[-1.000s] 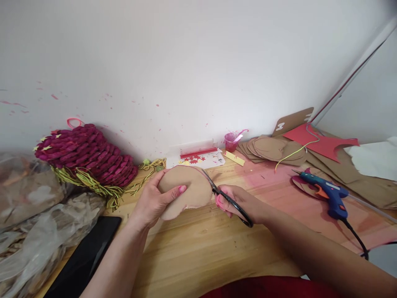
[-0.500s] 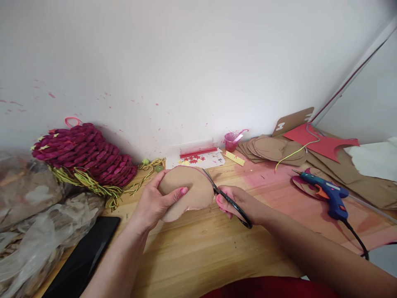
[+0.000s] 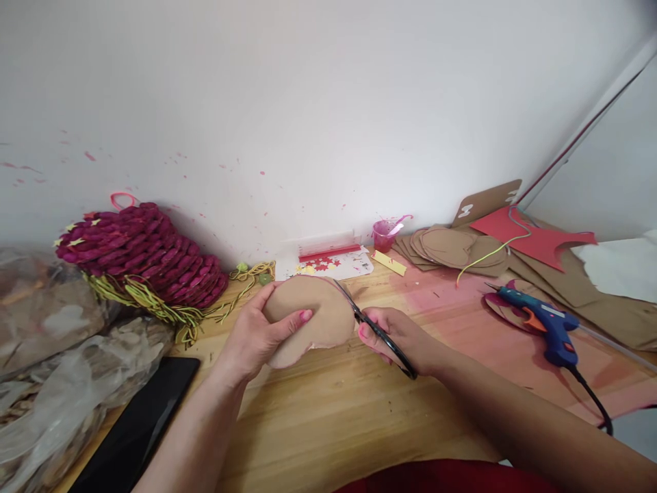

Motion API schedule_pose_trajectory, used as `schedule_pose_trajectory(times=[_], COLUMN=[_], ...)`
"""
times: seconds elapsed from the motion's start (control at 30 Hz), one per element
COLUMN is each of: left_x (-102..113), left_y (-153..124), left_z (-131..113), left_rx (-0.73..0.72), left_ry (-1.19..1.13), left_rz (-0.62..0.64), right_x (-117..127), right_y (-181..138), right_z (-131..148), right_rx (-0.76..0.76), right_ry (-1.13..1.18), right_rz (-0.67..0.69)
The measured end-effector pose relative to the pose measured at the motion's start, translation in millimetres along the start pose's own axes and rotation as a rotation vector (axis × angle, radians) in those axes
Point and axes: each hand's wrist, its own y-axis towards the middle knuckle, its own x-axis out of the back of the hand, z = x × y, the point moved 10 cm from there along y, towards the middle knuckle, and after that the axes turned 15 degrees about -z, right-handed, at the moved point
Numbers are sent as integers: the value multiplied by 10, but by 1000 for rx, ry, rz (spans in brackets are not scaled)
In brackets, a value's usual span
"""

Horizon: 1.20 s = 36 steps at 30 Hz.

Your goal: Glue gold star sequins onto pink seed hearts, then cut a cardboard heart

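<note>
Head cam: L hand (image 3: pixel 251 335) grips cardboard (image 3: pixel 313 311); scissors (image 3: pixel 374 329) at R edge.

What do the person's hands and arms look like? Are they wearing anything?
Both forearms are bare, with no sleeves, watch or bracelets showing. The left hand and right hand have bright pink painted nails. No rings show.

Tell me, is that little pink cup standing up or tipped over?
Upright: the pink cup stands by the wall, mouth up, a stick leaning out.
</note>
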Motion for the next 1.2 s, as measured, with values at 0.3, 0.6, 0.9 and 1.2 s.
schedule_pose_trajectory(times=[0.3,0.6,0.9,1.2], left_x=[18,25,22,50], left_y=[14,21,28,40], left_z=[-11,-25,-3,-11], left_rx=[-12,-22,1,-25], left_ry=[21,14,-1,23], left_rz=[-2,3,5,10], right_x=[-6,-8,-6,-21], right_y=[-8,-17,-16,-23], right_z=[4,-15,-10,3], right_rx=[-31,-13,13,5], right_ry=[29,22,22,3], right_rz=[0,-23,-45,-23])
